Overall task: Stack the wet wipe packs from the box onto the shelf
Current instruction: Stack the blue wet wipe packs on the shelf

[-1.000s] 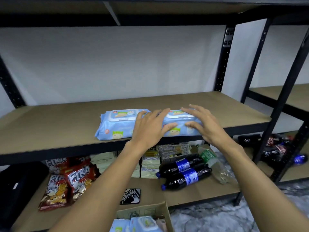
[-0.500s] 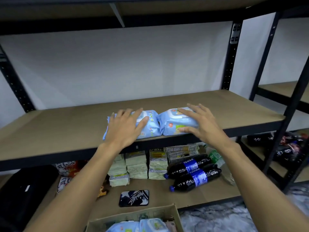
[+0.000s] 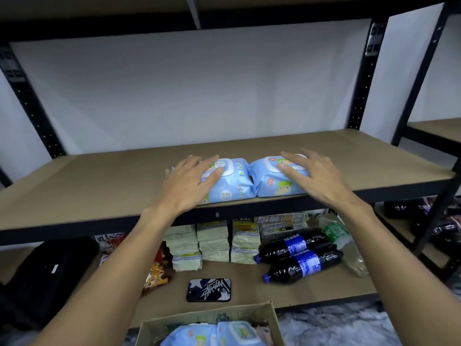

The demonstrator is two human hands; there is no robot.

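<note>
**Left pack (image 3: 232,186) and right pack (image 3: 277,186) touching on the shelf (image 3: 99,191)**

The left pack's label reads "baby". Both blue packs lie at the shelf's front edge. The left grip (image 3: 189,186) lies flat, fingers straight, over the left pack's 9 o'clock end. The right grip (image 3: 316,176) lies equally flat over the right pack's 3 o'clock end, clasping nothing. At 6 o'clock the box (image 3: 249,318) holds more packs (image 3: 212,335). At 5 o'clock, bottles (image 3: 294,245) read "PEPSI".

Left hand (image 3: 189,187), right hand (image 3: 321,179): both bare, long slim fingers, knuckles and tendons faintly ridged on the backs. Forearms (image 3: 117,268) bare too, lean, uncovered as far as view reaches. Wrists narrow, bone showing.
</note>
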